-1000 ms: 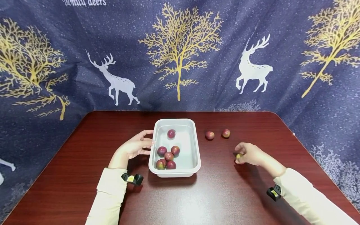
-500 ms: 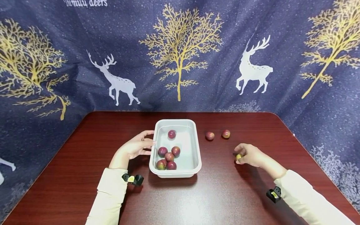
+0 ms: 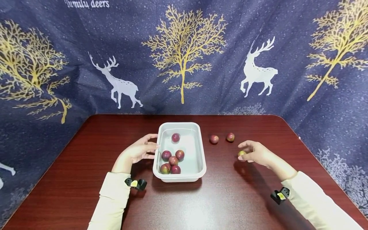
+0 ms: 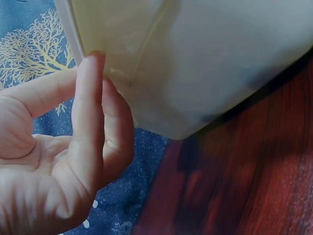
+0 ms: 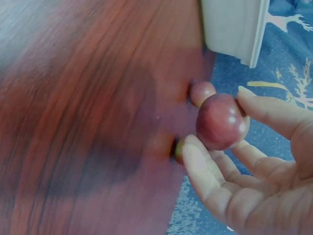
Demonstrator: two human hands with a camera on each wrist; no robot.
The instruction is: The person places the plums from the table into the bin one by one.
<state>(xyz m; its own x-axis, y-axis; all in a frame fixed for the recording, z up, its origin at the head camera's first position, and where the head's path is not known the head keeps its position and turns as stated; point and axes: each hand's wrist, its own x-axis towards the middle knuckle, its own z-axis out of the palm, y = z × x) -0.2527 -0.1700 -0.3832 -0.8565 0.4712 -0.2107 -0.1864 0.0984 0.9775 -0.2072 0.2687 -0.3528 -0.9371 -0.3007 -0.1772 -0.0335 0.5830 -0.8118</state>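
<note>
My left hand (image 3: 139, 149) touches the left side of a white plastic container (image 3: 194, 134), its fingertips at the rim. In the left wrist view, bent fingers (image 4: 88, 117) lie against the container wall (image 4: 205, 58). Several red-purple plums lie inside, one plum (image 3: 175, 137) apart toward the back. On the right, my right hand (image 3: 258, 156) pinches a plum (image 3: 241, 153) between thumb and fingers, above the table. In the right wrist view this plum (image 5: 221, 122) shows reddish and shiny at the fingertips.
Two more plums lie on the dark red wooden table (image 3: 230, 198) right of the container: one plum (image 3: 214, 139) nearer it, another plum (image 3: 230, 137) beyond. A blue cloth (image 3: 212, 89) with trees and deer hangs behind the table's back edge.
My right hand has lifted the plum off the table and moved it slightly left and toward the back. The left hand and the container have stayed in place.
</note>
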